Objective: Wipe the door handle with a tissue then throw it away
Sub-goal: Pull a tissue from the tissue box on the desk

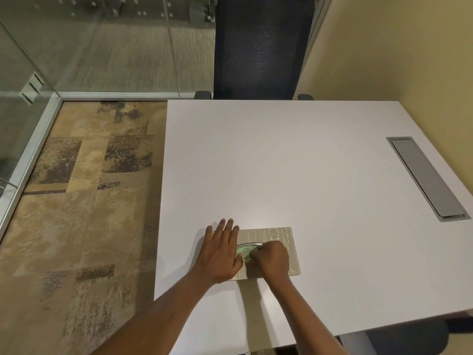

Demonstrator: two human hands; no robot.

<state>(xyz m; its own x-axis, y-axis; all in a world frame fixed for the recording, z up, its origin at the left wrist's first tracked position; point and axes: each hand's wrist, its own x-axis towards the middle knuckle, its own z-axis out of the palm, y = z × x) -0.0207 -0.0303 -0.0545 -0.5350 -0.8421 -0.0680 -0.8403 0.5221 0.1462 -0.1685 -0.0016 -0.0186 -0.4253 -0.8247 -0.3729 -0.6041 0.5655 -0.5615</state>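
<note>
White desk [294, 162] seen from above, near edge at the bottom of the view. Patterned beige panel [279, 235] lying flat on the desk close to the near edge, decorated with a floral motif and dotted borders. Curved metal door handle [249, 244] mounted on the panel, running left to right across its middle.

Left hand [222, 254] laid flat, palm down, fingers spread and extended, covering the left end of the panel and partly the desk surface; not gripping anything, pressing down only. Thumb beside the left end of the handle.

Right hand [271, 258] clenched into a loose fist over the right part of the handle, grasping a pale greenish tissue [246, 253]. Tissue visible between the two hands, directly below the handle bar and in contact with it; exact extent under the fist cannot be told.

Both forearms bare, entering from the bottom edge.

Grey rectangular cable hatch [426, 179] set into the desk at far right, well apart from the panel. Dark mesh office chair [261, 47] pushed against the far edge of the desk. Patterned brown and tan carpet [84, 201] to the left; glass partition [102, 42] beyond it; yellow wall [396, 47] to the right.
</note>
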